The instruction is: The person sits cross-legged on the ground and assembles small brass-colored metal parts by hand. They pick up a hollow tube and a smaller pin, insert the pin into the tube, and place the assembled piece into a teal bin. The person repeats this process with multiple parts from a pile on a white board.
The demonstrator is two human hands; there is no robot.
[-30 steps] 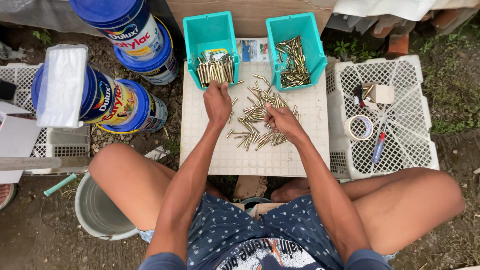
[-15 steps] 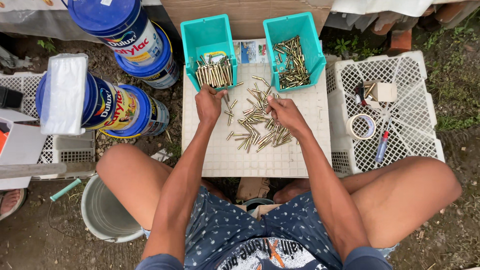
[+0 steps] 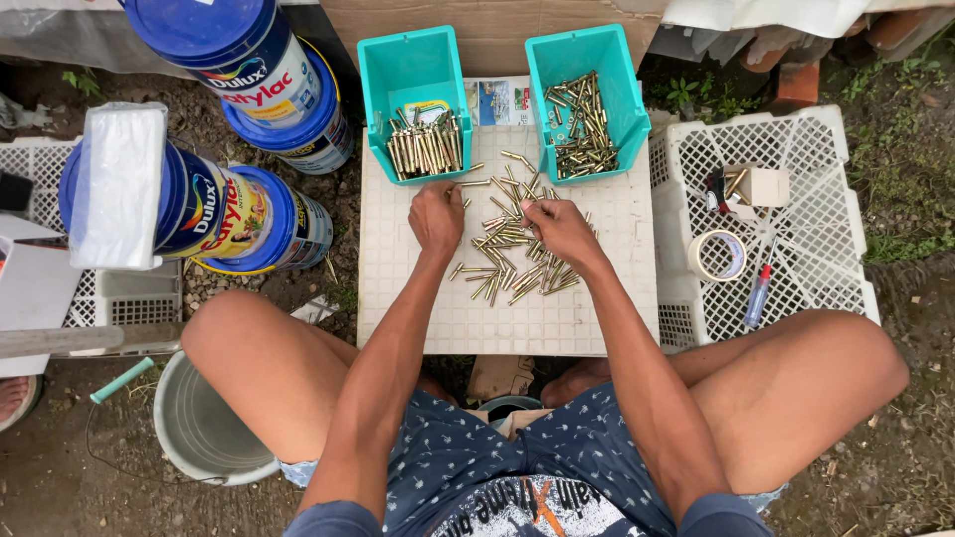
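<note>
Left hand (image 3: 436,217) sits knuckles-up near the table's (image 3: 418,308) far edge, just in front of the left bin (image 3: 410,75). Fingers curled under; can't tell if it's holding anything. Right hand (image 3: 559,229) is on the far side of the bolt pile (image 3: 509,261), fingers bent down and pinched together at the bolts, touching them. Can't tell if one is actually gripped.

Bolts: loose brass-coloured heap in the middle of the table, scattered every which way, a few strays running up toward the gap between the bins. Left bin at the far-left edge holds bolts lined up roughly parallel in a neat row. Right bin (image 3: 587,60) at the far-right edge holds a jumbled heap. Both bins teal, both overhang the far edge. Small printed card (image 3: 497,102) lies between them.

Table is a white plastic grid panel, the person's knees on either side of it.

Right of the table: white crate (image 3: 796,149) with a tape roll (image 3: 716,256), a pen (image 3: 758,293) and a small box (image 3: 764,186) on top. Left of it: blue paint cans (image 3: 249,60) stacked on their sides, a white pack (image 3: 119,184) lying across one. Grey bucket (image 3: 199,423) on the ground beside the left knee.
</note>
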